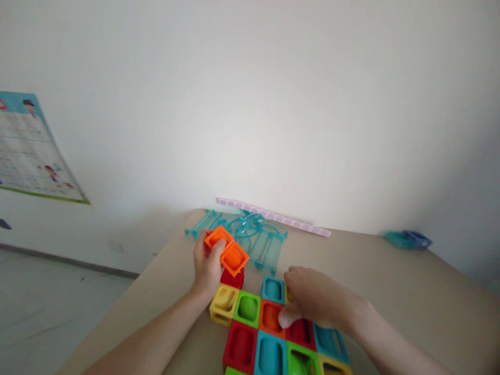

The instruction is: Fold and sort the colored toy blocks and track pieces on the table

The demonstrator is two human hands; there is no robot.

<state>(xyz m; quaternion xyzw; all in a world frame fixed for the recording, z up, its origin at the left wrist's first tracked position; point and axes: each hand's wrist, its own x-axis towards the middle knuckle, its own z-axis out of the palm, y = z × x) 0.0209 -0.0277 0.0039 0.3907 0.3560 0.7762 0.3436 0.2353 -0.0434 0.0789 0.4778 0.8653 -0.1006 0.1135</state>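
Multicoloured, hollow-faced plastic blocks (269, 348) needed steadying by the right hand (318, 292), laid over them, grip unclear, while the left hand (208, 266) pinched a two-square orange plastic piece (234, 258).

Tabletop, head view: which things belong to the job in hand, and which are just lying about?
In use:
orange double block, in the left hand
coloured block grid, under the right hand

Apparently just lying about:
translucent teal pieces
purple patterned strip
blue piece, far right
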